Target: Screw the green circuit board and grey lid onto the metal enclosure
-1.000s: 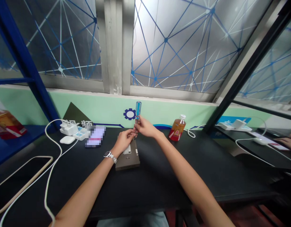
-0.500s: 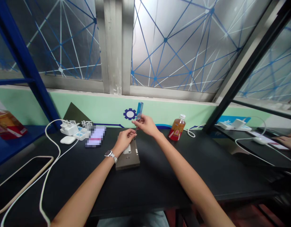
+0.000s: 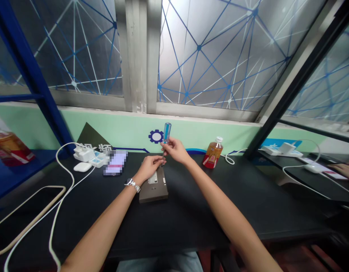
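Note:
My right hand (image 3: 174,150) is closed around a screwdriver with a clear blue handle (image 3: 166,132), held nearly upright with its tip pointing down at a flat grey-brown device (image 3: 155,190) on the black table (image 3: 191,219). My left hand (image 3: 150,167), with a watch on the wrist, rests on the far end of that device, its fingers pinched near the screwdriver's shaft. What the fingers pinch is too small to make out.
An orange drink bottle (image 3: 212,153) stands right of the hands. White chargers (image 3: 85,154), an earbud case (image 3: 82,166) and a phone (image 3: 115,162) lie at the left, with white cables (image 3: 61,196) trailing forward. Another person's hand (image 3: 343,169) rests on the neighbouring desk at the right.
The screwdriver tilted slightly right and returned closer to upright. Both hands stay at the device's far end.

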`<state>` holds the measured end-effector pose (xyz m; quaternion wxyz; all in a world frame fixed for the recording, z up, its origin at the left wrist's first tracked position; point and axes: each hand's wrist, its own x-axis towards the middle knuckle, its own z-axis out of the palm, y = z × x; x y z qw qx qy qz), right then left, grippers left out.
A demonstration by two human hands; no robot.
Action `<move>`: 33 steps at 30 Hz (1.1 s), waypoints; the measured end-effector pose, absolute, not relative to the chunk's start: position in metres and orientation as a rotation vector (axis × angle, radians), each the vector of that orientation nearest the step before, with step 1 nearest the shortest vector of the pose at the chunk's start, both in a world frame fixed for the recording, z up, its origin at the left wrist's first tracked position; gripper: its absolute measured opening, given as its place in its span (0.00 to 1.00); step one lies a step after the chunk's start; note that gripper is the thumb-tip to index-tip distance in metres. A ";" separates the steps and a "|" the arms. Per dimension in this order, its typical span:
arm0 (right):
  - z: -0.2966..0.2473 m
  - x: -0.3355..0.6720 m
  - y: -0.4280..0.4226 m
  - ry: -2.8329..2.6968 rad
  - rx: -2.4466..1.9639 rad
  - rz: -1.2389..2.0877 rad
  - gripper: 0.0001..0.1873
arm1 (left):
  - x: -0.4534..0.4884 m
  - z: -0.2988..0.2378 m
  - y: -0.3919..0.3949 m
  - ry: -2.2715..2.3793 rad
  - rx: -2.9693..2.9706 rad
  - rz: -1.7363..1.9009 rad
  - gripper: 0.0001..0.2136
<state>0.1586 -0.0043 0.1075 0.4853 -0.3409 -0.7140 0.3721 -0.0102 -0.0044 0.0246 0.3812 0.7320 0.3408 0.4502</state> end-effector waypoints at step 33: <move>0.102 0.166 -0.001 -1.747 -0.927 1.089 0.18 | -0.007 0.024 -0.006 0.963 1.935 1.225 0.11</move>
